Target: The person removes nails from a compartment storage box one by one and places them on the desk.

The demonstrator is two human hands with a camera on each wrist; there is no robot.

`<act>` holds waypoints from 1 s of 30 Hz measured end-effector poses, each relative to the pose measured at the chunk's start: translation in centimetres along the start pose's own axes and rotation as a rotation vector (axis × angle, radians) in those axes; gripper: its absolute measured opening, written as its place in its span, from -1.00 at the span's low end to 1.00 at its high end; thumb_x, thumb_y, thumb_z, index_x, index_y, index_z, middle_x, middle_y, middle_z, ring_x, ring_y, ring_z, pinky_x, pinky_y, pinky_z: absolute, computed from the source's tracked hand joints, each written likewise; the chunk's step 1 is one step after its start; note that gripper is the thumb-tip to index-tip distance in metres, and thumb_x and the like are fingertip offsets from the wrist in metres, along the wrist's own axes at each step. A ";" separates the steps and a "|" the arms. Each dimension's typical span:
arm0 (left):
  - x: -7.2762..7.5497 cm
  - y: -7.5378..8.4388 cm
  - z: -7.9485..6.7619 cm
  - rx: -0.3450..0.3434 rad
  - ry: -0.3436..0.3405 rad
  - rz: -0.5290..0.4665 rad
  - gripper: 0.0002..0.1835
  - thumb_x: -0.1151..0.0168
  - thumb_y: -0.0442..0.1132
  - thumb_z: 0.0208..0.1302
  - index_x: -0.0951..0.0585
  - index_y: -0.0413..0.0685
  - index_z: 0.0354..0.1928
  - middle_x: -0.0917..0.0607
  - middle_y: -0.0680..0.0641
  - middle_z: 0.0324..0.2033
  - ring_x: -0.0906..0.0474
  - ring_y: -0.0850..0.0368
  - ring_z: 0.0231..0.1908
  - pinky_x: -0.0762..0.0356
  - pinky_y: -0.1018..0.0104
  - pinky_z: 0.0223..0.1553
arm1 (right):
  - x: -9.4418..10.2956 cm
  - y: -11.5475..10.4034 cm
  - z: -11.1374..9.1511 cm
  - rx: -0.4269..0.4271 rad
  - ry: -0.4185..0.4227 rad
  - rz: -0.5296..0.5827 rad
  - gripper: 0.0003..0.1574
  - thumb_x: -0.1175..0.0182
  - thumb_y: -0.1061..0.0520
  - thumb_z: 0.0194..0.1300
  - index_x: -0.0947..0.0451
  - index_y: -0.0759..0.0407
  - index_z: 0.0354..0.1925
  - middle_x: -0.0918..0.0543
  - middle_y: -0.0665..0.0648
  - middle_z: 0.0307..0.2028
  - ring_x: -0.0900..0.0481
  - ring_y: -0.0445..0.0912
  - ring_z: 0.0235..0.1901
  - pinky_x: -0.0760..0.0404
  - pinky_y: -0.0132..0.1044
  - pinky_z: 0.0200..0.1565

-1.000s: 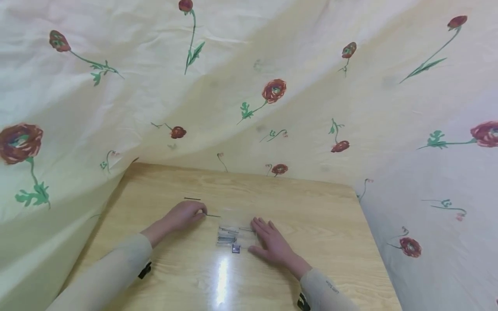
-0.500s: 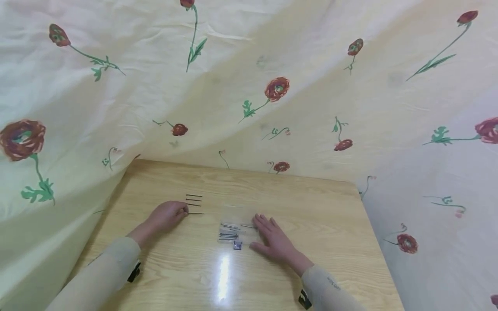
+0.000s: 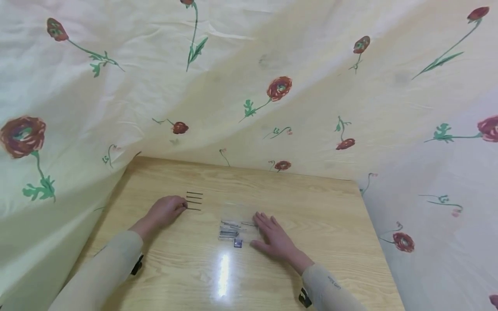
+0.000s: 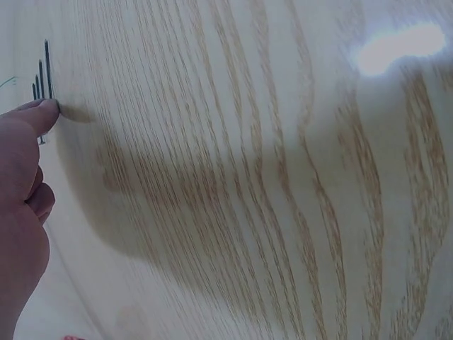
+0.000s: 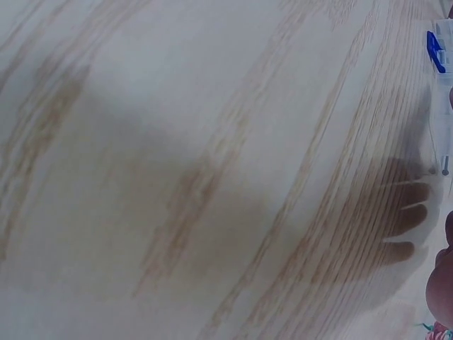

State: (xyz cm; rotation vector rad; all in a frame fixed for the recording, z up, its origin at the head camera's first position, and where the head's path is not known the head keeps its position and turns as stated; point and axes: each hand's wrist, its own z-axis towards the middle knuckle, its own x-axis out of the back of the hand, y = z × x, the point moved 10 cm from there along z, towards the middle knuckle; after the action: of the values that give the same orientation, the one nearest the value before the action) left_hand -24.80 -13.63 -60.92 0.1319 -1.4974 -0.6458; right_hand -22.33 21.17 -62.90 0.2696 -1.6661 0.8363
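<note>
My left hand (image 3: 166, 211) pinches the left end of a dark nail (image 3: 194, 209) lying at the front of a short row. Behind it, several similar nails (image 3: 195, 193) lie roughly parallel on the table. In the left wrist view, thumb and finger meet at the nearest nail (image 4: 47, 67). A clear plastic box (image 3: 247, 236) with its clear lid (image 3: 237, 209) laid back stands at mid-table, holding several nails (image 3: 228, 233). My right hand (image 3: 279, 239), fingers extended, rests at the box's right side; the right wrist view catches only part of the hand (image 5: 440, 287).
A blue latch (image 3: 238, 243) sits on the box's front edge. The wood-grain table (image 3: 186, 268) carries a bright light reflection (image 3: 223, 274). Flower-printed cloth (image 3: 218, 95) hangs behind the table and along both sides.
My left hand has moved left from beside the box to the row, carrying a nail, and now has it at the row's front. The right hand stays by the box.
</note>
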 end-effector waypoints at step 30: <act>0.3 0.8 -0.6 -0.042 0.049 0.038 -0.91 -0.37 -0.36 0.43 -0.80 -0.12 -0.11 -0.84 -0.11 -0.14 -0.78 -0.14 -0.07 -0.72 -0.12 0.05 | 0.0 -0.1 -0.5 0.023 0.008 0.009 0.13 -0.21 -0.40 0.49 -0.05 0.09 0.70 -0.05 0.11 0.69 -0.01 0.06 0.67 0.11 0.07 0.65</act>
State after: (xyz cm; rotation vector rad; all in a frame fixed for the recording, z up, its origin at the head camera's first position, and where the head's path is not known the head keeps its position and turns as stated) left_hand -24.01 -13.24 -60.35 0.0864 -1.4348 -0.6392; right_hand -21.90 21.45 -62.84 0.2740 -1.6519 0.8623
